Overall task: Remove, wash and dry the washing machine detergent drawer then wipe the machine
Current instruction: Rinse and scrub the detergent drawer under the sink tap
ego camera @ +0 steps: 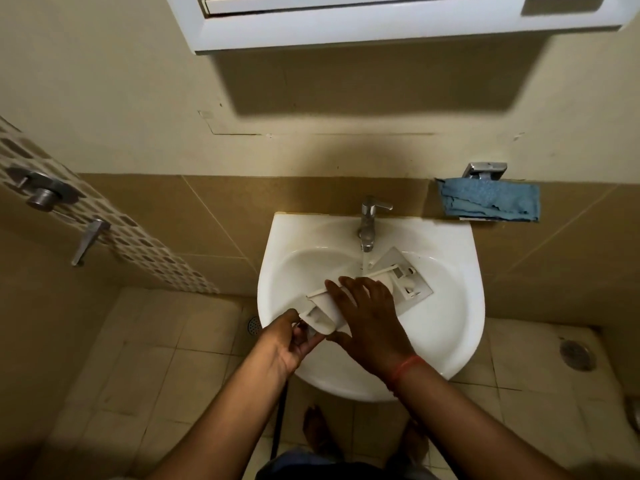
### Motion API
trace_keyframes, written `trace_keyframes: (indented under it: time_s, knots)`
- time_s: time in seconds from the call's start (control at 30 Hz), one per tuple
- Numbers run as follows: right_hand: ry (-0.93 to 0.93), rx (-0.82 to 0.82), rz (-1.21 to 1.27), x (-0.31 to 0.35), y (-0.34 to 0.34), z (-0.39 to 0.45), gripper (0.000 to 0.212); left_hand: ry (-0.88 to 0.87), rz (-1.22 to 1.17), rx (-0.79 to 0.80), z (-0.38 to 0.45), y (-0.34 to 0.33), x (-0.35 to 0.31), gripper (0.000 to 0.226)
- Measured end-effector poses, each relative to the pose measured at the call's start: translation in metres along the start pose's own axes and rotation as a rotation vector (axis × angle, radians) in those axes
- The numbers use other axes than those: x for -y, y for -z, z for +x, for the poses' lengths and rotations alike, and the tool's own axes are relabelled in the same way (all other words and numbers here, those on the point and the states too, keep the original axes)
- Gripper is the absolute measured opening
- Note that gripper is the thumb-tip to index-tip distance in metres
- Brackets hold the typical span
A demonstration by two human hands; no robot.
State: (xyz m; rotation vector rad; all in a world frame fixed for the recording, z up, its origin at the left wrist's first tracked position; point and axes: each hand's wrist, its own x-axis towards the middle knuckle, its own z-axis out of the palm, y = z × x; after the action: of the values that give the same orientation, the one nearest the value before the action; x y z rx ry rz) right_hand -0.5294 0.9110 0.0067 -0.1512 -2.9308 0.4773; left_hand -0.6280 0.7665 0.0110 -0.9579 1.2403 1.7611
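The white plastic detergent drawer (pixel 398 277) lies slanted across the basin of the white sink (pixel 450 306), its far end under the tap (pixel 367 223). Water runs from the tap onto the drawer. My left hand (pixel 292 341) grips the near end of the drawer at the sink's front left. My right hand (pixel 367 317) lies flat over the drawer's middle with fingers spread, pressing on it. A blue cloth (pixel 491 202) hangs on a wall holder to the right of the sink.
A white cabinet (pixel 381 26) hangs on the wall above the sink. Shower valves (pixel 45 192) are on the left wall. Floor drains (pixel 576 355) sit in the tiled floor. My bare feet (pixel 318 431) stand under the sink.
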Motion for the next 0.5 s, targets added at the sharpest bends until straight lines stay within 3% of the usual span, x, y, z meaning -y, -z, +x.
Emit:
trace_keyframes:
  time_s: [0.13, 0.23, 0.3, 0.37, 0.43, 0.5]
  knots:
    - [0.157, -0.002, 0.004, -0.013, 0.006, 0.024, 0.084, 0.014, 0.039, 0.022, 0.001, 0.0, -0.008, 0.016]
    - [0.136, 0.09, 0.079, -0.02, 0.017, 0.041, 0.087, -0.07, 0.316, -0.013, 0.0, 0.002, -0.014, 0.027]
    - [0.103, 0.185, 0.108, -0.024, 0.024, 0.052, 0.091, -0.299, 0.665, -0.155, 0.001, 0.004, -0.013, 0.034]
    - [0.091, 0.272, 0.142, -0.027, 0.028, 0.063, 0.095, -0.621, 0.878, -0.235, -0.002, 0.007, -0.009, 0.028]
    - [0.057, 0.377, 0.168, -0.028, 0.029, 0.075, 0.098, -0.737, 0.893, -0.075, -0.008, 0.004, -0.003, 0.02]
    - [0.032, 0.479, 0.151, -0.027, 0.027, 0.087, 0.099, -0.686, 0.905, 0.128, -0.008, -0.001, 0.004, 0.035]
